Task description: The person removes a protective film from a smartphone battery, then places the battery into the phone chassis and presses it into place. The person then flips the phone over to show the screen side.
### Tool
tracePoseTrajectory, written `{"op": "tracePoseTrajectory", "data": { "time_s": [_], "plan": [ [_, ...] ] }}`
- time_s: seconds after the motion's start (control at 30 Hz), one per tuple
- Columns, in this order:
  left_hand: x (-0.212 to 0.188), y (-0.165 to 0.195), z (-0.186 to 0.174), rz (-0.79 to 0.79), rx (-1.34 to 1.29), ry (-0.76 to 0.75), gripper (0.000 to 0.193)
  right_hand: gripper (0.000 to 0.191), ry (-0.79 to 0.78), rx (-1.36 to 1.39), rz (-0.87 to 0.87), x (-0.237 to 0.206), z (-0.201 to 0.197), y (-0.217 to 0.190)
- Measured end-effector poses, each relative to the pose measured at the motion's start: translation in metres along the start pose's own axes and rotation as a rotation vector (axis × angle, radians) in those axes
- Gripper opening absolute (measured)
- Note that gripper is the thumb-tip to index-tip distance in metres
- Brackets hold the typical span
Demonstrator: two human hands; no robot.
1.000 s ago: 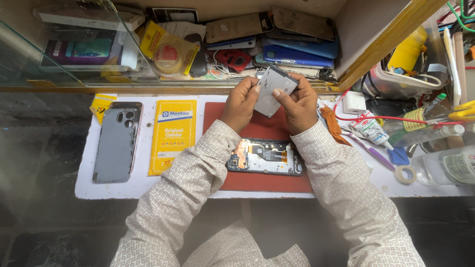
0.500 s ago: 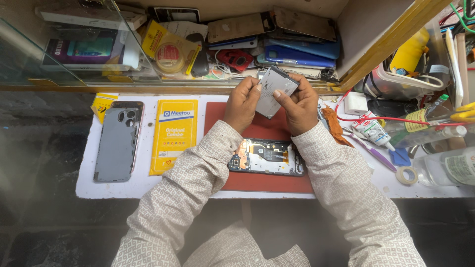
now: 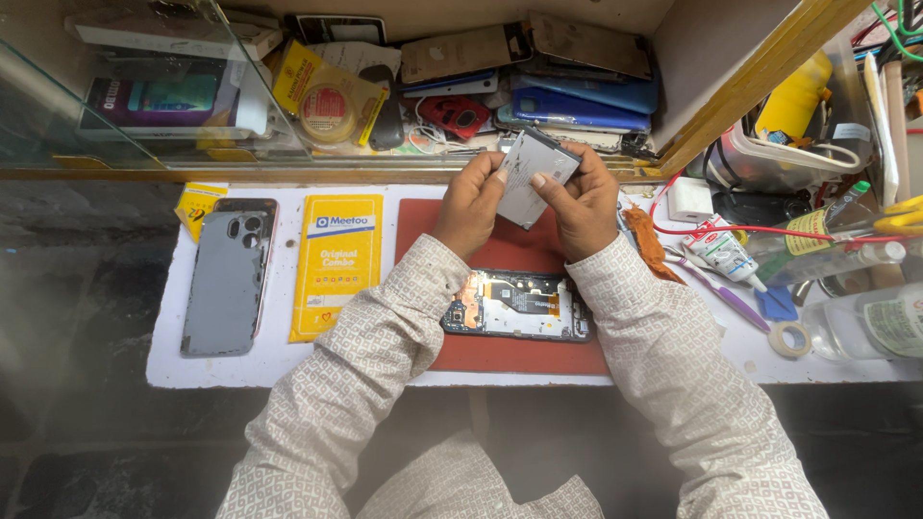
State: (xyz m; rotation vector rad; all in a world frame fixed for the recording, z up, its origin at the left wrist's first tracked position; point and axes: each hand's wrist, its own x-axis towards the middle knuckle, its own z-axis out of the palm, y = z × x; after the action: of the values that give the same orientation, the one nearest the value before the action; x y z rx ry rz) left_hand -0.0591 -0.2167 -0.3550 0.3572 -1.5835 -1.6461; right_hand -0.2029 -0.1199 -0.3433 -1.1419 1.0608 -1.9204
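Both of my hands hold a flat grey phone battery (image 3: 532, 175) up above the red work mat (image 3: 519, 356). My left hand (image 3: 468, 205) grips its left edge with the fingertips. My right hand (image 3: 582, 200) pinches its right side, thumb on the face. Below my wrists an opened phone (image 3: 519, 306) lies face down on the mat, its circuit board and empty battery bay showing.
A grey phone back cover (image 3: 227, 277) and a yellow flat packet (image 3: 336, 265) lie on the white board to the left. A glass pane (image 3: 125, 86) stands at the far left. Phones and cases are piled at the back. Tubes, bottles, tape roll (image 3: 789, 338) and cables crowd the right.
The battery has tilted slightly between my fingers; my hands stay in the same place above the mat.
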Motion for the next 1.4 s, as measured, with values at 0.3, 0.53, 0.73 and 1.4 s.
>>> {"op": "tracePoseTrajectory", "data": {
  "time_s": [0.3, 0.53, 0.73, 1.4],
  "plan": [
    [0.000, -0.005, -0.003, 0.031, 0.035, 0.068, 0.017, 0.037, -0.018, -0.085, -0.025, -0.003, 0.004, 0.002],
    [-0.001, -0.003, -0.004, 0.012, 0.093, 0.067, 0.017, 0.037, -0.011, -0.084, -0.013, -0.003, 0.004, 0.004],
    [-0.002, 0.000, -0.003, 0.018, 0.064, 0.032, 0.019, 0.037, -0.008, -0.052, -0.013, -0.002, 0.004, 0.002],
    [0.001, 0.005, 0.004, 0.045, 0.042, 0.068, 0.020, 0.038, 0.013, -0.008, 0.027, -0.002, -0.006, 0.010]
  ]
}}
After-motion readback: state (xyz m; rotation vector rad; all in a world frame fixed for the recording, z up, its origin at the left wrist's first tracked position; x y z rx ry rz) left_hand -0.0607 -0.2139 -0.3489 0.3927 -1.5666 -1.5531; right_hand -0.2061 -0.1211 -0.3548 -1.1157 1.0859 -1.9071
